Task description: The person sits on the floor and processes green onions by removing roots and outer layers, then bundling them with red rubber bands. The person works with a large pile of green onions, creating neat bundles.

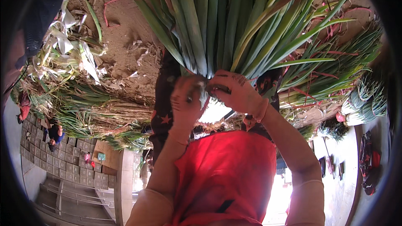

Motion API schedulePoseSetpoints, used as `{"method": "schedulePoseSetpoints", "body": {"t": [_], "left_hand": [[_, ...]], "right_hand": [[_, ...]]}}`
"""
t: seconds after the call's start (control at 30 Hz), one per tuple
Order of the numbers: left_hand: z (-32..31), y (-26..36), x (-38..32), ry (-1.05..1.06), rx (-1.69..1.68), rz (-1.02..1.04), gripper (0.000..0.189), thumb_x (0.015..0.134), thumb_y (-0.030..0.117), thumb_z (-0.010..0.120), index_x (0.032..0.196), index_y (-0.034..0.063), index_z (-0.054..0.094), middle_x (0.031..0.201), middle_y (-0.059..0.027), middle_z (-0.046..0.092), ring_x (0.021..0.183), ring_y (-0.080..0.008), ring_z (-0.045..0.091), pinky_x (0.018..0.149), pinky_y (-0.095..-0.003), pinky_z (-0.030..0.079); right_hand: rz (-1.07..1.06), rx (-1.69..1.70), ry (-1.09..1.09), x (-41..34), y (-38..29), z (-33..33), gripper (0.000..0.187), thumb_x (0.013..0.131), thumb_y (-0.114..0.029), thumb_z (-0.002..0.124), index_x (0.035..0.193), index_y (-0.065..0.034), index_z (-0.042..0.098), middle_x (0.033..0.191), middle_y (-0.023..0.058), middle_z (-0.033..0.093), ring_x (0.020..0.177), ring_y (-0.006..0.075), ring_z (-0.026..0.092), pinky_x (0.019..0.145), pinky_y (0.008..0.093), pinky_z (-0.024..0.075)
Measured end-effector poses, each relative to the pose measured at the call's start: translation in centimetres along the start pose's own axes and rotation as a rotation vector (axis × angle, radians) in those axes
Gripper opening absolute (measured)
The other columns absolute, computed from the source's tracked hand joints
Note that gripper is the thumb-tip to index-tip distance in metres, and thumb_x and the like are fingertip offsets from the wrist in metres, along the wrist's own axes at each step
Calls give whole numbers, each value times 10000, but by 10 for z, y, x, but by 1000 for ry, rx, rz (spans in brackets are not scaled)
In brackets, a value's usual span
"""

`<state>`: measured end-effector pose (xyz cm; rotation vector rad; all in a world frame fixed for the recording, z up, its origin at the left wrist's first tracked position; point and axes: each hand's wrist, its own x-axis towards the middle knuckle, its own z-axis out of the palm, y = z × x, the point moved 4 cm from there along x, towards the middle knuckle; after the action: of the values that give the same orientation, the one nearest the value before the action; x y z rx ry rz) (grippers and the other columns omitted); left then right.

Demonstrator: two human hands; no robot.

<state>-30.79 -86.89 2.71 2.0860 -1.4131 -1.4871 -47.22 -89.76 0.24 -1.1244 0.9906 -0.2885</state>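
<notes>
A large bunch of green onions, long and thick-leaved [216, 22], fans out away from me at the top centre. Both hands meet at its near end, over my lap, in light gloves with dark, dirty fingertips. My left hand [188, 95] is blurred, its fingers curled close to the stalks; what lies between them cannot be made out. My right hand [235, 91] touches the bunch just beside it, with bent fingers and the thumb hidden. A strand of pink tie [205, 103] shows between the hands. The white stalk ends are mostly hidden by the hands.
Peeled leaf scraps [66, 47] lie at left on the dirt floor [125, 37]. Piles of green onions flank me, left [94, 110] and right [333, 66], with pink ties among the right one. Tied bundles [366, 103] stand far right. A person [56, 133] is near stacked boxes [72, 160].
</notes>
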Motion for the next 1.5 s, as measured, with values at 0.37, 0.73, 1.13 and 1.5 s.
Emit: {"method": "schedulePoseSetpoints", "body": {"t": [0.37,0.73,1.13,1.5], "left_hand": [[25,-5,3,-91,27,-86,309,732,0,637,1024,99,658,1051,-152,600,889,-349,632,728,-391,523],[25,-1,3,-36,-97,-135,294,770,-82,551,1033,25,625,1068,-158,583,970,-304,606,821,-341,490],[19,1,10,-145,65,-26,319,786,-57,570,1093,25,601,1068,-167,554,896,-341,613,759,-376,516],[15,20,31,-166,418,189,244,676,124,652,916,98,616,887,-100,588,770,-334,600,648,-412,489]], "right_hand": [[-297,-732,-12,-4,-9,9,246,681,-180,641,889,-176,511,857,20,509,677,195,566,603,320,455],[-567,-810,211,2,-4,1,276,657,-212,610,921,-151,558,956,37,570,695,164,571,629,298,471],[-532,-830,264,-1,2,0,233,703,-200,573,931,-170,538,810,2,494,647,150,563,565,275,452],[-369,-871,132,2,-6,10,245,709,-187,555,938,-117,503,806,19,483,642,158,558,541,296,440]]}}
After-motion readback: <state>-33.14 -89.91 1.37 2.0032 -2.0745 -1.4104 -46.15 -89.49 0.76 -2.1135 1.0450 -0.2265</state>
